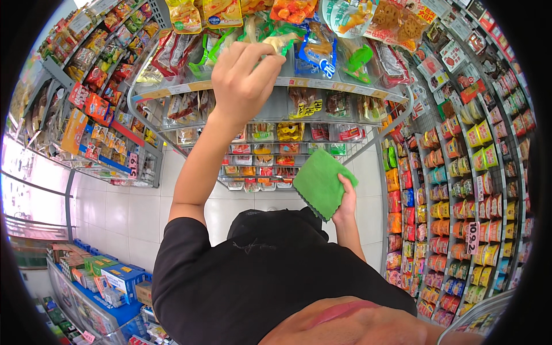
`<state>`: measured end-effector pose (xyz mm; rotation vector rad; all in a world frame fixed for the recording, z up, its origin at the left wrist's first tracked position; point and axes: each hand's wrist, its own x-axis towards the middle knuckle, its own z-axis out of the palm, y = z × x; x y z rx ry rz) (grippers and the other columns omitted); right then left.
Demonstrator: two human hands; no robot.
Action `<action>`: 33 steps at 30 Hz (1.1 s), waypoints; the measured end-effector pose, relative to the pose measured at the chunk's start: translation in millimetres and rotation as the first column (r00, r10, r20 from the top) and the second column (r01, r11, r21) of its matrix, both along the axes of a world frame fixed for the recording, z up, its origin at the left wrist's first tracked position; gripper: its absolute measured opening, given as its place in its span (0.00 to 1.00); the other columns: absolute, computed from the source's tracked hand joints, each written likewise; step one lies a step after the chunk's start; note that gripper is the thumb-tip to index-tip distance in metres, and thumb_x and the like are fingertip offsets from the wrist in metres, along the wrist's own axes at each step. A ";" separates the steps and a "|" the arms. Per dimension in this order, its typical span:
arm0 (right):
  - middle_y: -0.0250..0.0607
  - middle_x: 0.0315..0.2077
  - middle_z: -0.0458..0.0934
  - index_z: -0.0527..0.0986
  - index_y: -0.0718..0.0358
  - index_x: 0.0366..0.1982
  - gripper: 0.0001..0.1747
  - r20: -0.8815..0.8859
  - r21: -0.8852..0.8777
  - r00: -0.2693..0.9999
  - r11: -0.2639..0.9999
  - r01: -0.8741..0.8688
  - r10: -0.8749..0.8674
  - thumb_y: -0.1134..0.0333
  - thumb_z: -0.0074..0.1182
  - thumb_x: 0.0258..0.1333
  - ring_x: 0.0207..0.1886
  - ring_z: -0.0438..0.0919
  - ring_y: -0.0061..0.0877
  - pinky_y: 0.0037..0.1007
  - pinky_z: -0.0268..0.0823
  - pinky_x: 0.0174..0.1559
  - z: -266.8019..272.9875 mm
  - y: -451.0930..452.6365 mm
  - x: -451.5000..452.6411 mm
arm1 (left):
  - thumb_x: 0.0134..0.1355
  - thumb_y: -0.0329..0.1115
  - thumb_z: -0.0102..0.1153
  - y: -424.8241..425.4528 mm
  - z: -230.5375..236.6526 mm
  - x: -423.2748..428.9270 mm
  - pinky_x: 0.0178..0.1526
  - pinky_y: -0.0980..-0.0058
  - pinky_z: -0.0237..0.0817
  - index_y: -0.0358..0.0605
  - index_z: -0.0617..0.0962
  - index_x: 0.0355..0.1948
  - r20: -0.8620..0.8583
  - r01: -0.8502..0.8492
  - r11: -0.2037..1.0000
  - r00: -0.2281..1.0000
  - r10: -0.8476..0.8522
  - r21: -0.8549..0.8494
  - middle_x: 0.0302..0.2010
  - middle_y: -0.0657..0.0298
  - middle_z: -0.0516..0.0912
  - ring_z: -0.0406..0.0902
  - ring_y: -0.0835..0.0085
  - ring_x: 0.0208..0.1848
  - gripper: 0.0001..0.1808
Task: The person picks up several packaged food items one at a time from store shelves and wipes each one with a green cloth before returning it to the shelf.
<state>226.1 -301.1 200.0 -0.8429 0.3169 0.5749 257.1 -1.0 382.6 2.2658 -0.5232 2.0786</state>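
My left hand point(248, 75) is over the front of the top shelf, its curled fingertips against a clear and green snack packet point(280, 42) with pale contents; whether they grip it cannot be told. Around it on the shelf lie a blue-edged snack packet point(318, 49) and several other bagged snacks. Lower down, on the other side of my body, my right hand point(346, 200) holds a folded green cloth point(324, 183) by its edge, thumb on top. The cloth hangs in front of the lower shelves and touches none of them that I can see.
The tiered rack's front rail point(310, 83) carries price labels. Shelves of cup noodles point(440, 210) rise on the right. Another snack shelf point(103, 146) stands on the left, and a blue counter with boxes point(123, 278) at the lower left. White floor tiles point(129, 215) show between them.
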 end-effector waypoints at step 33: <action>0.38 0.60 0.69 0.78 0.64 0.37 0.13 0.412 -0.357 -0.315 0.470 0.807 0.855 0.63 0.55 0.54 0.67 0.62 0.37 0.53 0.45 0.68 180.7 99.6 127.8 | 0.51 0.17 0.67 15.7 -14.7 -50.1 0.41 0.71 0.66 0.44 0.75 0.37 0.153 0.071 0.964 0.988 -0.032 -0.256 0.39 0.57 0.82 0.76 0.65 0.40 0.16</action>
